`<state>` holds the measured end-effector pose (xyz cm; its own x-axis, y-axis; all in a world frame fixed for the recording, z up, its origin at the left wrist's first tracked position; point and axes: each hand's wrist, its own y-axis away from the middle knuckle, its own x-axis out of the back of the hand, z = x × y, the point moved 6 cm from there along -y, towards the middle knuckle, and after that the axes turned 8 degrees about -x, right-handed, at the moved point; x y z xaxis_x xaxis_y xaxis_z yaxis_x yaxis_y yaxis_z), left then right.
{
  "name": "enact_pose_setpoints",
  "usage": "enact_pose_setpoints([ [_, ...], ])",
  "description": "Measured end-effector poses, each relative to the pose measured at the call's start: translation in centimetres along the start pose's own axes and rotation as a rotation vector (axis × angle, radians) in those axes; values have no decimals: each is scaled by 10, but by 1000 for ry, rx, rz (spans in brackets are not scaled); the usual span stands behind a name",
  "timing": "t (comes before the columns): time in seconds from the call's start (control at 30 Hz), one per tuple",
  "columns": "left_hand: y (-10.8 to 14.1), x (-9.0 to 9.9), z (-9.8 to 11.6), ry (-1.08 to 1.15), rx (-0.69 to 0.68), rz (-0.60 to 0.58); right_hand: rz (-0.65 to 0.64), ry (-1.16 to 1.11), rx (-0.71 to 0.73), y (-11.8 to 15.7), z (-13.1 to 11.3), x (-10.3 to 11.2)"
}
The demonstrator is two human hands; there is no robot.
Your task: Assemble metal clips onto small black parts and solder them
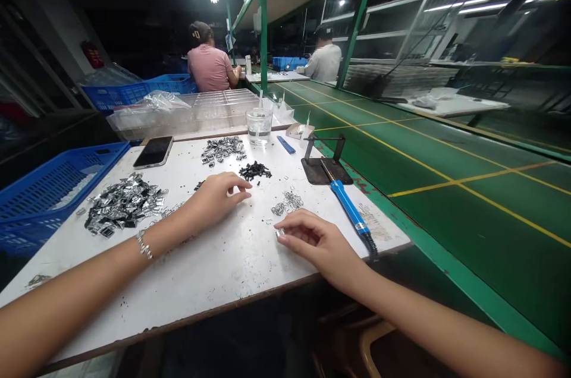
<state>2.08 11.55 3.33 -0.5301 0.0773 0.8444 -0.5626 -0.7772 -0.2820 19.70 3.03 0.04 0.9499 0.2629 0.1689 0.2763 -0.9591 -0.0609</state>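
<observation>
Between the thumb and fingertips of my right hand [323, 244] is a small shiny silver metal piece [279, 233], held just above the white tabletop [236, 277]. A small heap of thin wire-like metal clips [289, 201] lies right beyond those fingers. My left hand [218, 194] hovers over the table with thumb and forefinger apart, and nothing shows between them. Closest to its fingertips is a pile of small black parts [255, 171]. Behind that pile lies a group of silver metal pieces [223, 150]. A larger heap of silver and black pieces [127, 202] spreads left of my left forearm.
A blue soldering iron [350, 205] leans on its black metal stand [323, 170] at the right. Farther back are a glass of clear liquid [259, 125], blue tweezers [286, 144] and a phone [154, 152]. Blue crates [111, 155] flank the left; two people sit beyond.
</observation>
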Motion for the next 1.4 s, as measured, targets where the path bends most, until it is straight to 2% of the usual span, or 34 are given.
enact_pose_setpoints([
  [0.13,-27,-6,-11,-78,-72,23,-21,-172,-140,-3,11,2],
  [0.23,-42,-16,-14,-68,-115,0,-18,-198,-168,-2,12,3],
  [0.37,-52,-26,-17,-35,-130,-18,-16,-215,-183,-1,8,3],
  [0.5,-56,-25,-13,0,-95,-7,5,-259,-215,0,9,4],
  [0.67,-41,-11,17,133,16,-12,27,-406,-206,-2,14,6],
  [0.7,-35,-9,25,203,46,-6,43,-427,-198,-2,15,7],
  [0.73,-28,-9,31,366,102,10,59,-442,-192,-3,15,8],
  [0.8,-13,-15,45,614,183,5,81,-465,-188,-2,16,8],
  [0.9,2,-30,61,772,221,-51,100,-480,-201,-1,15,8],
  [1.0,9,-36,64,778,231,-40,147,-482,-214,1,14,9],
  [1.13,12,-35,65,653,237,-23,175,-471,-208,2,13,10],
  [1.27,16,-34,68,623,266,12,206,-451,-160,3,12,11],
  [1.4,20,-37,66,600,268,66,189,-432,-132,4,12,10],
])
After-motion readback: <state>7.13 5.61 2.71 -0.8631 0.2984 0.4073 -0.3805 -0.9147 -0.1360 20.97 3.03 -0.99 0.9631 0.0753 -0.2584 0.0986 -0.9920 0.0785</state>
